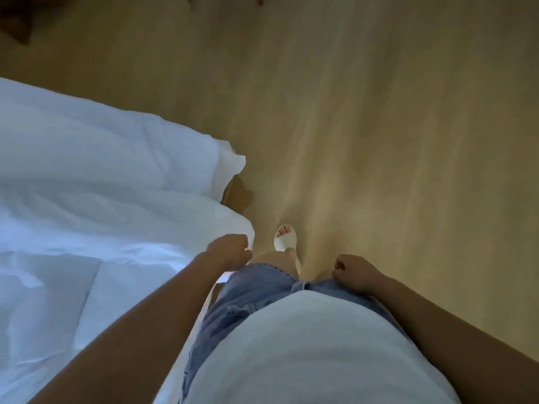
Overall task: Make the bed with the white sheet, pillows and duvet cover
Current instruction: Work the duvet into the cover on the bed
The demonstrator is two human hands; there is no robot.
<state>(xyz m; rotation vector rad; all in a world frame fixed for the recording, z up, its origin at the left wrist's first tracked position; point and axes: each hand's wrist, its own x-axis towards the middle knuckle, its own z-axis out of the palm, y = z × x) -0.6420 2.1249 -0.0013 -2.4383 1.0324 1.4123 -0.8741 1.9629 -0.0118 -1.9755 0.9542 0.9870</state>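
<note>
The white duvet [96,182] lies rumpled on the bed at the person's left, looking soft, light and floppy, best pinched at a corner hem, while left hand [230,249] and right hand [351,272] curl loosely, holding nothing.

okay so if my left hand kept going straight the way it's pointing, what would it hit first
Probably the white duvet: the left hand sits at its near edge, pointing forward along the bedside. Depth is unclear; it could instead pass beside it over bare floor.
</note>
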